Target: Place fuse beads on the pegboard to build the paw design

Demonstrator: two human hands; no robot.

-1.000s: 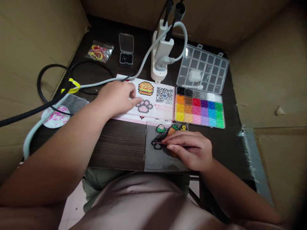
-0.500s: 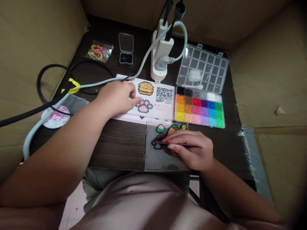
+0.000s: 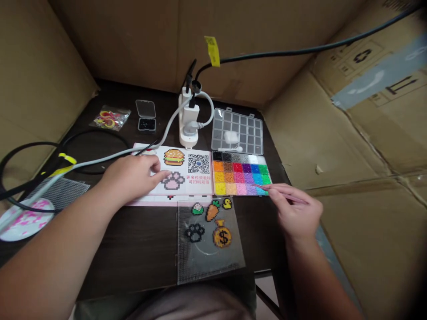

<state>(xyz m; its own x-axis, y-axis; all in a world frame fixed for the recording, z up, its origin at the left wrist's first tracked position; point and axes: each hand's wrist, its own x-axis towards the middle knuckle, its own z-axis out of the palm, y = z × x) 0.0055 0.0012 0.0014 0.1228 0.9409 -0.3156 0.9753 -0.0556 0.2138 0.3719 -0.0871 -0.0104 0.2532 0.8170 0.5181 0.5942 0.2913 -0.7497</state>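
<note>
My right hand (image 3: pixel 295 211) grips pink tweezers (image 3: pixel 287 194), their tips over the purple and blue compartments of the bead box (image 3: pixel 242 178). My left hand (image 3: pixel 133 178) lies on the pattern sheet (image 3: pixel 200 189), thumb and fingers apart, its thumb beside the pink paw picture (image 3: pixel 172 180). On the clear pegboard (image 3: pixel 210 262) are a black paw outline (image 3: pixel 195 232), a carrot (image 3: pixel 212 210), a duck (image 3: pixel 227 203), a green and white figure (image 3: pixel 197 209) and a money bag (image 3: pixel 222 235), all of beads.
A white power strip (image 3: pixel 188 138) with cables stands behind the sheet. The box's open lid (image 3: pixel 237 129) holds a white case. Further left are a small black-bead box (image 3: pixel 147 124), a plastic bag (image 3: pixel 110 118) and a white dish (image 3: pixel 28 220) with pink beads.
My right hand has moved with the tweezers from the pegboard to the bead box, uncovering the bead figures. The camera view has tilted up and turned right. My left hand stays on the sheet.
</note>
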